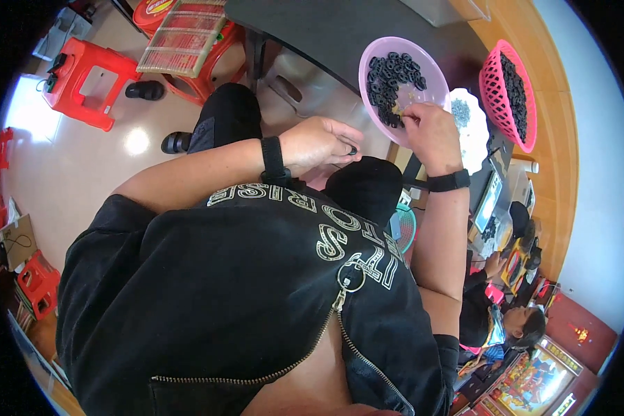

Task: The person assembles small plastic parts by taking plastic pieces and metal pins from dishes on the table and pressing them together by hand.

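Observation:
My left hand (319, 142) is held over my lap, its fingers curled and closed on a small black piece (352, 150) at the fingertips. Over at the right, my right hand (433, 135) reaches to the near rim of a pink plastic bowl (426, 62). Its thumb and fingers are pinched together inside the bowl; what they hold, if anything, is too small to make out. Many black ring-shaped pieces (395, 69) lie in the bowl, with a few yellowish bits near my fingertips. Each wrist wears a black band.
Beyond my right hand are a white scalloped plate (473, 142) with small greyish parts and a pink basket (496, 90) of black pieces on the dark table (305, 28). Red stools (90, 80) stand at the left. Another person (496, 312) sits at the lower right.

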Motion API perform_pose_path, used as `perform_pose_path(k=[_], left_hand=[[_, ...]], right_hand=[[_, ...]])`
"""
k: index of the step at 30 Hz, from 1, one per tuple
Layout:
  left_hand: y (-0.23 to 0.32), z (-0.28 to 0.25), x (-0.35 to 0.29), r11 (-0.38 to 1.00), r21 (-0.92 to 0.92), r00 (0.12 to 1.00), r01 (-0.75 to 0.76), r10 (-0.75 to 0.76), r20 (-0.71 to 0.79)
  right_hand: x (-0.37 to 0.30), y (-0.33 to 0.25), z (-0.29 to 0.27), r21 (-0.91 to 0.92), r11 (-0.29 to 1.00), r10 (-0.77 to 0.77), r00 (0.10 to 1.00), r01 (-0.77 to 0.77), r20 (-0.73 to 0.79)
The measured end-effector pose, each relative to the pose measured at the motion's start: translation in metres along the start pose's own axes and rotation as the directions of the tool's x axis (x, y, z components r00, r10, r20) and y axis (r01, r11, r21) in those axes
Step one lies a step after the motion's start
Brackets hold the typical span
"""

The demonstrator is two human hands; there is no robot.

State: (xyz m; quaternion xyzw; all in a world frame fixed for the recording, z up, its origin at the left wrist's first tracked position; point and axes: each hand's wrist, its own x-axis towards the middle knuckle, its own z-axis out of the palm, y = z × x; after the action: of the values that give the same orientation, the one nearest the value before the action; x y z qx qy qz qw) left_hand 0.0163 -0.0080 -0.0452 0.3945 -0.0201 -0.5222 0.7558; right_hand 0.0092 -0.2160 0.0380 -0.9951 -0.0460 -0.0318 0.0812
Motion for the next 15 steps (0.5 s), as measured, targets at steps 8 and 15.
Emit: perform_pose_path(k=[8, 15], left_hand=[[0.002, 0.0, -0.002, 0.999, 0.032, 1.0, 0.008, -0.007, -0.021], [0.008, 0.008, -0.009, 0.993, 0.115, 1.0, 0.018, -0.019, 0.012]], right_hand=[[0.003, 0.0, 0.008, -0.106, 0.991, 0.081, 0.996, -0.076, 0.035], [-0.016, -0.004, -0.002, 0.284, 0.939, 0.244, 0.958, -0.194, -0.149]])
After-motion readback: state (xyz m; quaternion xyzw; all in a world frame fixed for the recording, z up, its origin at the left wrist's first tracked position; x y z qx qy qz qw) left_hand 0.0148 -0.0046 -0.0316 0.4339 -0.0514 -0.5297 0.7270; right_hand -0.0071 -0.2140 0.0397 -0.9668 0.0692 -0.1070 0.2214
